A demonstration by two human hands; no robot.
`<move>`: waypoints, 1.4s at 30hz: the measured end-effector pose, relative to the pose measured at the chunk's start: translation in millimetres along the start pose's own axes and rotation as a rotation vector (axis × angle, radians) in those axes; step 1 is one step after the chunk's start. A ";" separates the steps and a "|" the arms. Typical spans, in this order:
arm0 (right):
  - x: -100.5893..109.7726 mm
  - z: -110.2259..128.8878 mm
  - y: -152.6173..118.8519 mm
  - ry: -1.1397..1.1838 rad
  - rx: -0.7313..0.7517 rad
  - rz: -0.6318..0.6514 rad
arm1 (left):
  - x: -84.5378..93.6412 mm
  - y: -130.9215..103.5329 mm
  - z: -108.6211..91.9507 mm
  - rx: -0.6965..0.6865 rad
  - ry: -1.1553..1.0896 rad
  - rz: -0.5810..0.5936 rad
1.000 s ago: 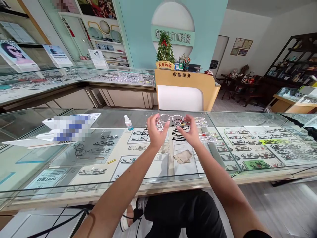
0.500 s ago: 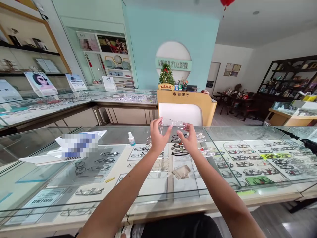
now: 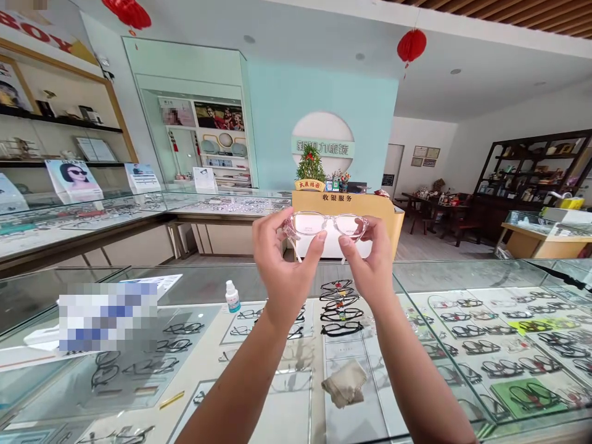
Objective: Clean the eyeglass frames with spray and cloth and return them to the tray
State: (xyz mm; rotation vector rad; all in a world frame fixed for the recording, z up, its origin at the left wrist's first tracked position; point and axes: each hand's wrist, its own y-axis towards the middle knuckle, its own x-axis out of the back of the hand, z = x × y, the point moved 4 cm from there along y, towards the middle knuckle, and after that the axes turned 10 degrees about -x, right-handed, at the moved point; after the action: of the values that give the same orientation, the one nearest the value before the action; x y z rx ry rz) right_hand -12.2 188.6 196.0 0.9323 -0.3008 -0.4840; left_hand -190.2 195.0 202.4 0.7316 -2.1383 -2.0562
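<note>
A pair of clear-framed eyeglasses [image 3: 329, 224] is held up in front of me, level, lenses facing me, with faint print on the lenses. My left hand [image 3: 289, 246] grips its left side, thumb below the rim. My right hand [image 3: 367, 253] pinches the right side in the same way. Beneath the hands, on the glass counter, lie a crumpled beige cloth [image 3: 345, 383] and a column of dark-framed eyeglasses [image 3: 341, 308]. Left of my left hand stands a small white bottle [image 3: 232, 297] with a blue-green label.
The glass display counter [image 3: 272, 425] spans the foreground, with many frames showing through it. A white box [image 3: 106, 311], partly blurred, lies at left. A yellow strip [image 3: 171, 399] rests nearer. Beyond stand a wooden cashier desk [image 3: 393, 216] and another display case [image 3: 185, 197].
My view has tilted upward. The eyeglasses now appear larger and nearer, still between both hands. The cloth and bottle sit lower in the picture.
</note>
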 end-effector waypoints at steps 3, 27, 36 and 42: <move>6.9 6.4 -1.0 -0.023 -0.001 -0.032 | -0.7 -1.0 -4.5 0.035 -0.009 0.002; 17.5 11.2 0.2 -0.043 -0.008 -0.009 | -8.4 -5.9 3.8 0.231 -0.083 0.034; 21.3 21.4 -2.5 -0.120 0.043 -0.103 | -9.9 -9.1 9.7 0.260 -0.014 0.103; 22.3 26.0 -3.0 -0.156 0.061 -0.124 | -12.2 -13.8 13.1 0.319 -0.025 0.091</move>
State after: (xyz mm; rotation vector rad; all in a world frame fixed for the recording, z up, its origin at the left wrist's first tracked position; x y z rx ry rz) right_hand -5.6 157.5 209.1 0.9787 -0.4021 -0.6663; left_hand -180.6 212.1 191.1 0.6258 -2.4957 -1.7092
